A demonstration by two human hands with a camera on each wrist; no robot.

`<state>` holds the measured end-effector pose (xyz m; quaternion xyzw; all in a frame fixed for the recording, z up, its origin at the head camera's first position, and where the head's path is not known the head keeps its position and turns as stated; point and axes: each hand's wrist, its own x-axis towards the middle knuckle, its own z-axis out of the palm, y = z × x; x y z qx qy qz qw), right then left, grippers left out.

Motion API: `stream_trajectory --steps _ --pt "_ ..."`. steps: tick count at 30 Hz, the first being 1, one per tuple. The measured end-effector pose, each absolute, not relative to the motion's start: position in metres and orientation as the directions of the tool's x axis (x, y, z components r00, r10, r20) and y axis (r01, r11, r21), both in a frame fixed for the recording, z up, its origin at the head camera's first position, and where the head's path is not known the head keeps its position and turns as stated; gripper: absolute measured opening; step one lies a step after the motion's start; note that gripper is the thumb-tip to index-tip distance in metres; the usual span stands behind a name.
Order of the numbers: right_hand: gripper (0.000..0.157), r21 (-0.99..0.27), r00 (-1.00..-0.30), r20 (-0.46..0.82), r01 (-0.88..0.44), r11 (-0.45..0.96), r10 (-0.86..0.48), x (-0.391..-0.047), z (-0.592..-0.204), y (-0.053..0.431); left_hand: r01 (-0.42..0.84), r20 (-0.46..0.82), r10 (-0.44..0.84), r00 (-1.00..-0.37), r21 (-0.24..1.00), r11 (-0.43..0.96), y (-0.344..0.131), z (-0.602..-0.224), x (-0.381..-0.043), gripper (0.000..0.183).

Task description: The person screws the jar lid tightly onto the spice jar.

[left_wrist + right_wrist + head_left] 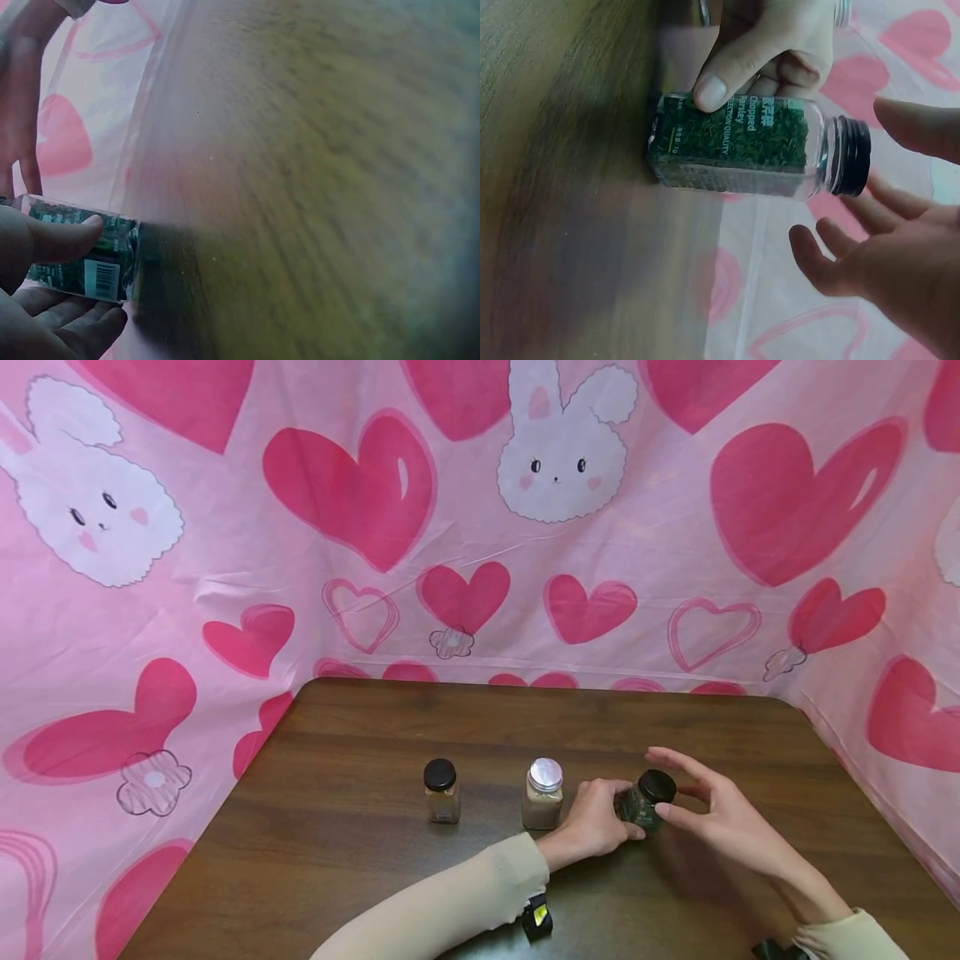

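A clear jar of chopped parsley (742,139) with a black screw lid (853,156) stands at the right of the table. My left hand (596,817) grips its lower body from the left, thumb on the front face; a barcode shows on one side in the left wrist view. Around the lid, my right hand (723,818) is spread, with the thumb on one side and fingers on the other. In the right wrist view, that thumb and the fingers (832,244) are apart from the lid.
Left of my left hand stands a jar with a silvery lid (543,795). Further left is a smaller jar with a black lid (442,792). The brown wooden table (337,877) has a pink heart-patterned cloth (480,527) hanging behind and beside it.
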<state>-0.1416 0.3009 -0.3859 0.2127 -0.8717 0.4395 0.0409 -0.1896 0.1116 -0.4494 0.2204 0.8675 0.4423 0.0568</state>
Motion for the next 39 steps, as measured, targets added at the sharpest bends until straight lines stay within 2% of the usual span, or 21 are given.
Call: stream_trajectory --steps 5,17,39 --pt "0.066 -0.808 -0.877 0.257 -0.426 0.408 -0.407 -0.145 -0.388 0.307 0.323 0.084 0.43 -0.899 0.792 0.519 0.112 -0.448 -0.189 0.056" --pt "0.059 -0.839 -0.844 0.277 -0.445 0.312 -0.458 -0.152 -0.394 0.312 0.356 0.112 0.443 -0.89 0.777 0.519 0.11 -0.45 -0.189 0.057" --pt "0.053 -0.857 -0.868 0.235 -0.397 0.328 -0.438 -0.151 -0.395 0.311 0.333 0.093 0.45 -0.888 0.804 0.492 0.109 -0.448 -0.19 0.057"
